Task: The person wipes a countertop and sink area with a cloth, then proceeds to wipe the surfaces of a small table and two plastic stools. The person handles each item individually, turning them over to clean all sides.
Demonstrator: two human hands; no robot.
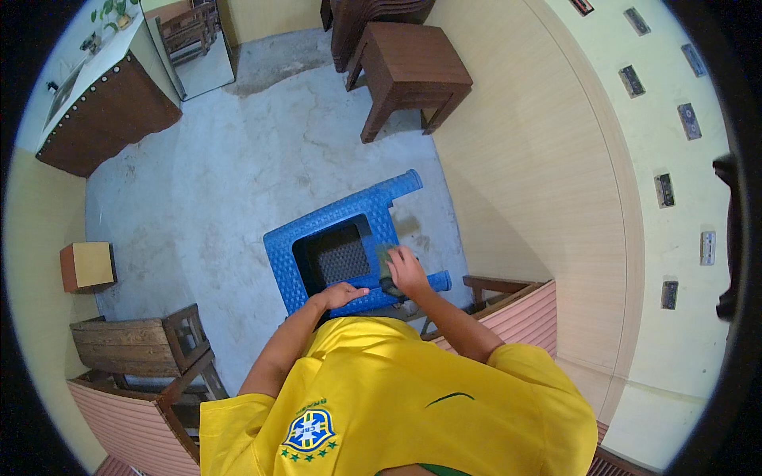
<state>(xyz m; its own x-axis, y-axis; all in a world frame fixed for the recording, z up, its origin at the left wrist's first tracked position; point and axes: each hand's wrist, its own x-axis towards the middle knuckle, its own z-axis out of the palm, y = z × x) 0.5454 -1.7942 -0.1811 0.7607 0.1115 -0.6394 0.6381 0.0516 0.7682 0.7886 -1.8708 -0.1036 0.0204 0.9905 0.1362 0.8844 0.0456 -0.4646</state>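
Observation:
A blue woven-pattern plastic stool [329, 215] lies on its side on the floor before me, its legs towards the right. Through its side opening the dark underside of the seat shows. My left hand [342, 294] holds the near edge of the stool, thumb stretched along the plastic. In my right hand [406, 273] is a dark green cloth [384, 256], pressed against the stool's leg side. Part of the cloth is hidden under the fingers.
A brown plastic stool [419, 53] stands beside stacked brown chairs [381, 12] against the right wall. A small box [92, 266] and a wooden bench [128, 348] are at left. Pink-cushioned seats [524, 315] flank me. A mirror [202, 53] leans by the curtained counter [113, 113].

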